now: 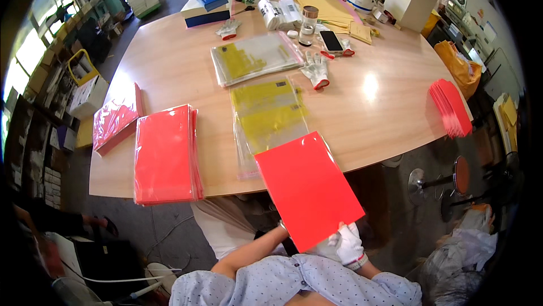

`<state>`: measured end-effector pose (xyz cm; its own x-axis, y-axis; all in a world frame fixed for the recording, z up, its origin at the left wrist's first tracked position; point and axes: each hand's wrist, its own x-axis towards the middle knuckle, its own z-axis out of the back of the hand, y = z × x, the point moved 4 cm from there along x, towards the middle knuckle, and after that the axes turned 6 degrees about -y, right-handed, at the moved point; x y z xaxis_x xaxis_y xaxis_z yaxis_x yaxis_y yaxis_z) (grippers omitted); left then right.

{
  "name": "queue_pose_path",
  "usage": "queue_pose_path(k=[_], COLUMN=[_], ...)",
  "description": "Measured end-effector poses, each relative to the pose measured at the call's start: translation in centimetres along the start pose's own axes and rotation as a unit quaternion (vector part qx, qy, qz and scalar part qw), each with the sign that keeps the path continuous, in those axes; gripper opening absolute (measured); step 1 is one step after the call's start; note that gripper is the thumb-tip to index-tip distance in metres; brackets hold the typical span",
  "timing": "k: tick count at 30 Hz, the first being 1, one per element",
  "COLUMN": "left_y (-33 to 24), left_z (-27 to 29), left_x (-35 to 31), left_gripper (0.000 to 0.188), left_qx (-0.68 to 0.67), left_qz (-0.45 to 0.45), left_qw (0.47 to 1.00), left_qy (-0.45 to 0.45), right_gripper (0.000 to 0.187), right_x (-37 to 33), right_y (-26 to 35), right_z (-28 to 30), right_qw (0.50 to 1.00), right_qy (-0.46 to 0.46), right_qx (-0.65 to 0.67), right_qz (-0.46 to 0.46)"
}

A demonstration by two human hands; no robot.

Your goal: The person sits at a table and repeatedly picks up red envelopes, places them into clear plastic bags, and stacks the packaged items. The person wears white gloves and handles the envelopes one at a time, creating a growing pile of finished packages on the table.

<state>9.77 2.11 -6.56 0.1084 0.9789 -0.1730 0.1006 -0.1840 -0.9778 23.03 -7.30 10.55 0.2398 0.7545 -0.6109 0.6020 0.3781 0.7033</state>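
A flat red rectangular sheet [314,193], shiny near its upper end, is held tilted over the table's near edge. My right hand [348,244], in a white glove with a red cuff, closes on its lower right edge. The left forearm [249,256] reaches behind the sheet's lower left side, which hides the left hand and its fingers. Just beyond the sheet lie clear plastic sleeves [271,114] with yellow print. To the left is a stack of red sheets in clear sleeves [164,156], with another sleeved red stack [119,116] beside it.
More clear sleeves [254,57] lie farther back on the table [362,113]. Around them are white gloves [315,70], a phone [331,41], a glass jar [308,24] and plastic rolls [277,13]. A fanned red stack [450,108] sits at the right edge, near a round stool [461,176].
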Motion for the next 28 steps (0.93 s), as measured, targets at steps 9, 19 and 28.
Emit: queue_pose_path(k=[9,19,28], left_y=[-3.9,-7.2,-8.1], left_z=[1.7,9.6,9.8], left_x=[-0.6,-1.8,-2.1], left_gripper=[0.03,0.036,0.037], left_qx=[-0.047,-0.145,-0.226], left_qz=[0.155,0.176,0.217], left_qw=[0.985,0.971,0.936], left_qy=[0.062,0.065,-0.163], right_gripper=[0.023,0.005,0.017], right_x=[10.7,4.0,8.2], right_y=[-1.2,1.1,0.9], right_z=[-6.2,-13.6,-12.3], right_qw=[0.964,0.676,0.627], right_qy=[0.17,0.179,0.469], right_qx=[0.2,-0.505,-0.358], right_qz=[-0.044,0.507,0.508])
